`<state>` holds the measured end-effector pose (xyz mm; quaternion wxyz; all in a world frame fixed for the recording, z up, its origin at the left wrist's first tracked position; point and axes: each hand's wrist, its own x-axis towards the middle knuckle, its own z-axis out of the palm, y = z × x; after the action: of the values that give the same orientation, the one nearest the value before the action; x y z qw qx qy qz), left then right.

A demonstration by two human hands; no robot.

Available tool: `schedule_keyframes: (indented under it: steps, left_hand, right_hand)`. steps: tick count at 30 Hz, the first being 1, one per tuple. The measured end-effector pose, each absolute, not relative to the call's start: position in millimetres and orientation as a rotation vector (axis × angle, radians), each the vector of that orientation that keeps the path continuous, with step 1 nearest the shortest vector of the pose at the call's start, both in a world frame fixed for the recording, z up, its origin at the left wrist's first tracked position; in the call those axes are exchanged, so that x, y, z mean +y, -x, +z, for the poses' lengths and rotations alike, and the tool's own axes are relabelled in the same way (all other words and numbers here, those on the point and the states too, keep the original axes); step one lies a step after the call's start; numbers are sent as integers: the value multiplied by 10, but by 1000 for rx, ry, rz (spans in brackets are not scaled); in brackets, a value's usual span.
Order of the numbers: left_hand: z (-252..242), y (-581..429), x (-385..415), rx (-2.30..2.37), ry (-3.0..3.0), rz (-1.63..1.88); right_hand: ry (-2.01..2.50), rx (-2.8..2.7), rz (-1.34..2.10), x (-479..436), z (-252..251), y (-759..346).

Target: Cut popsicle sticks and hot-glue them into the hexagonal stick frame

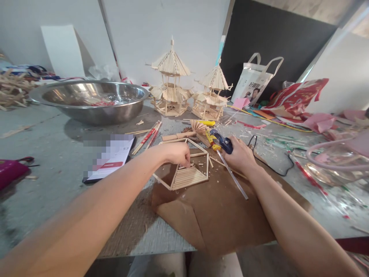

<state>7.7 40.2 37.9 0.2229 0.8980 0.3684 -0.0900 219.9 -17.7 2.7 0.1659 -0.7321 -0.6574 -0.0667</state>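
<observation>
A hexagonal frame of thin wooden sticks (207, 167) lies on a brown paper sheet (230, 215). One triangular section of it is partly filled with a row of parallel sticks (188, 177). Over the top of this row, my left hand (180, 154) is closed in a pinch on a short wooden stick (184, 166), mostly covered by the fingers. Just right of the frame, my right hand (240, 156) grips a blue and yellow hot glue gun (220, 141). A clear glue stick (233, 176) sticks out of its back towards me. The gun's nozzle points away, near a fan-shaped wooden piece (198, 127).
Two stick pagodas (172, 92) stand at the back. A steel basin (95, 102) and a phone (111, 157) are on the left. To the right are a black cable (284, 173), a clear container (331, 169), a white bag (255, 82) and scattered scraps.
</observation>
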Motion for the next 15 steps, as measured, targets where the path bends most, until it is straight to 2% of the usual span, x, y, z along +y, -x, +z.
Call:
schedule_keyframes:
  steps: [15]
  left_hand:
    - [364, -47, 451, 927, -2550, -341]
  right_hand:
    - [2076, -1893, -177, -163, 2, -2219]
